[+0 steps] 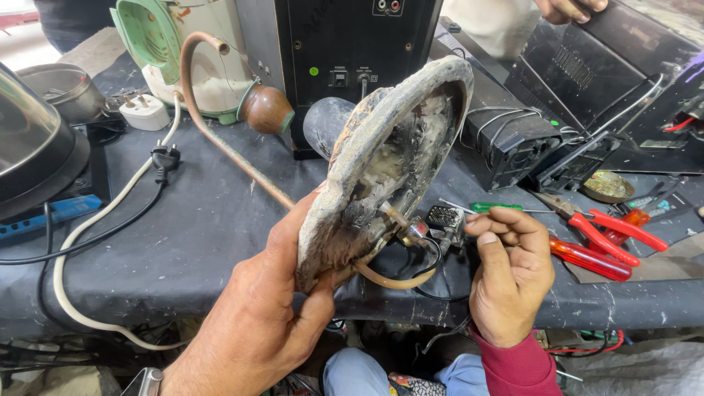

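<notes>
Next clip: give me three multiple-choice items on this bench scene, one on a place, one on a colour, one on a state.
1. Where do the red-handled pliers lie?
A. right of the right hand
B. beside the white plug
C. on the black speaker box

2. What colour is the slim screwdriver's handle?
A. yellow
B. green
C. blue

3. How is the crusted round plate held?
A. flat on the cloth
B. hanging by its cord
C. up on edge in the left hand

Key: A, the pliers rest past that hand; B, the handle is green; C, the left hand grips the plate's lower rim.

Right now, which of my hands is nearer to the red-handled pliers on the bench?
Right. Your right hand is just beside the red-handled pliers, which lie slightly further right on the bench. Your left hand grips the corroded metal plate on the far side.
</notes>
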